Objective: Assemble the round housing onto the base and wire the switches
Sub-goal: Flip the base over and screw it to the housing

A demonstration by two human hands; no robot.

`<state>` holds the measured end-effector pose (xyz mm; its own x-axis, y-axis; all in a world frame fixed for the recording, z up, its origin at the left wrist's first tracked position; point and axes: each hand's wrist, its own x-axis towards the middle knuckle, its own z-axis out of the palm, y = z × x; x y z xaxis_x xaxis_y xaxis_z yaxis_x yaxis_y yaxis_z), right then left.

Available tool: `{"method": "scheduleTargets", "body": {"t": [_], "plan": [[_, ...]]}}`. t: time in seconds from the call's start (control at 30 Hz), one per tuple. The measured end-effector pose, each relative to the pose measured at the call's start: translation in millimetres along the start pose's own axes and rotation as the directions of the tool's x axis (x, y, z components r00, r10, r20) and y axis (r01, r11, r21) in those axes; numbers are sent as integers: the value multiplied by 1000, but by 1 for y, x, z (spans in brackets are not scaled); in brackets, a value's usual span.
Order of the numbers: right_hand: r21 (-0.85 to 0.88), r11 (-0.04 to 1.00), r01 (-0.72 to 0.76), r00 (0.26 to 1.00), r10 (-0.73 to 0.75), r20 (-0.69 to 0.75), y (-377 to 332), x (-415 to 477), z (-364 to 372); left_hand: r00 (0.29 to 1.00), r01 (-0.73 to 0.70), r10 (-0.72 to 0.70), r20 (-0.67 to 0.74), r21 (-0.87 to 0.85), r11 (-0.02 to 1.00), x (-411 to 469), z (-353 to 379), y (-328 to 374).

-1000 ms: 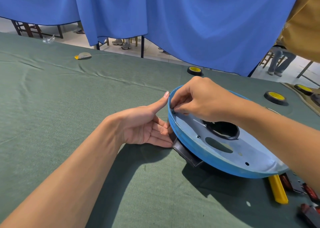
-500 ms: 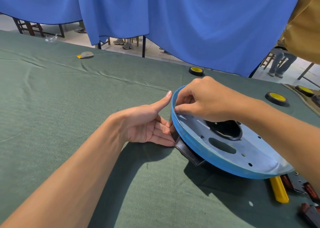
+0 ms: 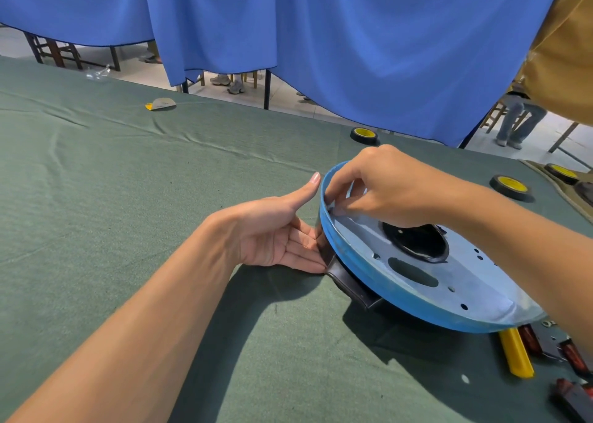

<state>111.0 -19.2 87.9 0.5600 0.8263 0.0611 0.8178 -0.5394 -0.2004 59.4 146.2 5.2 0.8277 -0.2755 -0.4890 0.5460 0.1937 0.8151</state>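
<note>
1. Round housing (image 3: 417, 281), a shallow blue dish, lies hollow side up on the right part of the green-clothed table (image 3: 128, 198). It is tilted, with its left edge raised.
2. Its pale inner face shows a large round dark opening, an oval slot and several small holes.
3. A black base piece (image 3: 349, 283) sticks out from under the housing's left edge and touches the cloth.
4. The left hand (image 3: 276, 233) lies palm up beside the housing. Its fingers are straight and press against the dark side below the rim, and the thumb points up towards the rim.
5. The right hand (image 3: 385, 188) reaches over the housing with its fingers curled. Thumb and fingertips meet at the inner wall of the left rim; whether they pinch some small part I cannot tell.
6. A yellow tool (image 3: 515, 352) and some red-and-black parts (image 3: 545, 345) lie just beyond the housing's low right edge.
7. Two black wheels with yellow hubs (image 3: 364, 135) (image 3: 510, 186) rest farther back, in front of a blue curtain (image 3: 353, 53).
</note>
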Motion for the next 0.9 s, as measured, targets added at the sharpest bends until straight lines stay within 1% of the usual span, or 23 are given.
{"method": "scheduleTargets", "body": {"t": [0.07, 0.13, 0.27, 0.33, 0.4, 0.5, 0.6, 0.67, 0.73, 0.83, 0.9], "plan": [[13, 1000, 13, 1000, -13, -3, 0, 0, 3, 1000, 0, 0, -7, 3, 1000, 0, 0, 0], [-17, 999, 28, 999, -29, -20, -1, 1, 6, 1000, 2, -2, -2, 7, 1000, 0, 1, 0], [-175, 984, 38, 998, -47, -52, -3, -2, 10, 1000, -9, 9, 0, 29, 1000, 0, 0, 0], [-199, 980, 26, 998, -37, -52, -5, -5, 9, 1000, -11, 11, -6, 39, 999, 0, 0, 0], [-157, 987, -7, 997, -7, -82, -5, -9, 5, 1000, -7, 8, -9, 47, 999, -2, 1, 1], [-76, 995, -61, 985, 48, -165, 2, -24, -6, 1000, 0, 1, -19, 88, 996, -7, 6, 5], [-27, 989, -146, 962, 136, -236, 13, -51, -13, 994, -12, 29, -109, 156, 988, -11, 13, 11], [36, 978, -206, 928, 207, -310, 23, -73, -16, 985, -8, 46, -168, 219, 976, -13, 16, 14], [99, 956, -275, 865, 291, -410, 36, -96, -17, 977, 15, 43, -209, 272, 962, -15, 16, 15], [177, 904, -390, 725, 420, -546, 56, -133, -12, 968, 52, 30, -250, 315, 948, -16, 18, 16], [218, 844, -491, 631, 517, -579, 68, -155, -3, 963, 66, 25, -269, 325, 943, -17, 20, 16]]}}
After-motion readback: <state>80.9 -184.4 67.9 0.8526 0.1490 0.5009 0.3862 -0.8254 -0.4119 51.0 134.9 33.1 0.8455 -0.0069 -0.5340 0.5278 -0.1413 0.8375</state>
